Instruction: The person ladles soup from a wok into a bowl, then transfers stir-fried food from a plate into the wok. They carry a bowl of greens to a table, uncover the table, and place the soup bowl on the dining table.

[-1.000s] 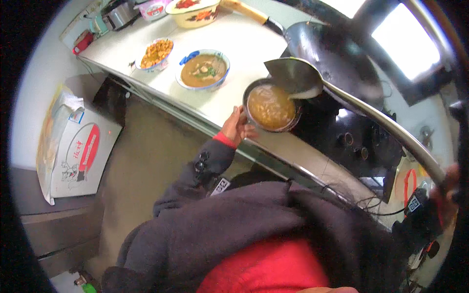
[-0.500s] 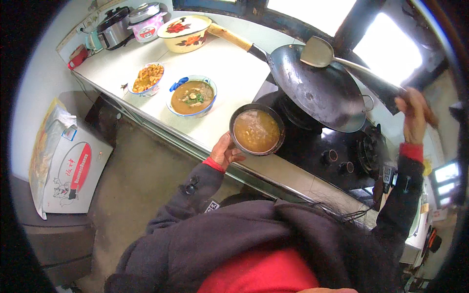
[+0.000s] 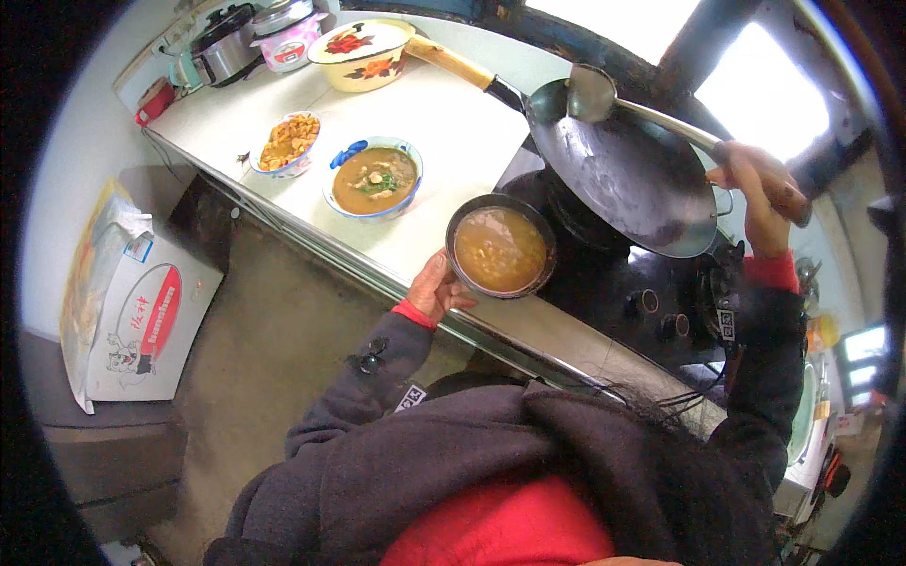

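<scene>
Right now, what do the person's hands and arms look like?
The left hand and right hand are ungloved. Dark sleeves end in red cuffs; the left shows dark round buttons. A black-and-white tag shows beside each sleeve.

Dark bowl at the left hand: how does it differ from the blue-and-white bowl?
The left hand touches the dark bowl; the blue-and-white bowl stands untouched on the white counter. The dark bowl looks plain, while the blue-and-white bowl has blue decoration. Green bits show in the blue-and-white bowl, none clearly in the dark bowl. Both hold brownish soup.
</scene>
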Motion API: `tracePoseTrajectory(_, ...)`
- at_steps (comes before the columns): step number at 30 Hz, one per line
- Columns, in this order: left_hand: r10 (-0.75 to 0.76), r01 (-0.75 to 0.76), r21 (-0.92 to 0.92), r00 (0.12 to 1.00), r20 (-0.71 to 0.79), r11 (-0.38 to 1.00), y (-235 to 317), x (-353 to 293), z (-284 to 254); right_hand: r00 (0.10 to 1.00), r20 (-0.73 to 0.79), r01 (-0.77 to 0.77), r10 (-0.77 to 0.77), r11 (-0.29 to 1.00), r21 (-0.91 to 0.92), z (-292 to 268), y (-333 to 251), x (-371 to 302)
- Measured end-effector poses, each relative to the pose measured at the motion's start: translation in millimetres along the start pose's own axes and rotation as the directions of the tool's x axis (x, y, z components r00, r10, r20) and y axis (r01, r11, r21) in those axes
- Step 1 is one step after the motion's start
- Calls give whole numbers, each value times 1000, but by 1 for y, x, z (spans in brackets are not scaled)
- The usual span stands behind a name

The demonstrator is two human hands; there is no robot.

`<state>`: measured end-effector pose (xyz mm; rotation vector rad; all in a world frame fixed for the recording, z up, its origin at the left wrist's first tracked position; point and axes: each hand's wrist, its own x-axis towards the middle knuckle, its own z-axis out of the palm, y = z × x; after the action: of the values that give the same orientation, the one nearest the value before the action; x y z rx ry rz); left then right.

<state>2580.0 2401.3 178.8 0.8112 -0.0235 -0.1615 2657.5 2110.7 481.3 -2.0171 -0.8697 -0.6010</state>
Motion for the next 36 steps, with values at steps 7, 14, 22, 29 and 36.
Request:
tracePoseTrajectory(7, 34, -33, 21, 998, -50, 999, -8, 3, 13, 955, 288, 72, -73, 997, 12, -19, -25, -17)
tracePoseTrajectory(14, 51, -49, 45, 998, -43, 998, -17, 2, 19, 817, 526, 299, -236, 954, -36, -47, -46, -30)
tracePoseTrajectory(22, 53, -51, 25, 995, -88, 998, -25, 2, 25, 792, 582, 251, -184, 967, -35, -90, -69, -34)
tracePoseTrajectory(29, 46, -46, 9, 998, -29, 999, -23, 8, 18, 842, 518, 224, -150, 971, -83, -85, -40, -25)
tracePoseTrajectory(36, 50, -51, -6, 998, -25, 999, -22, 6, 17, 848, 530, 61, -14, 996, -70, -70, -21, -13)
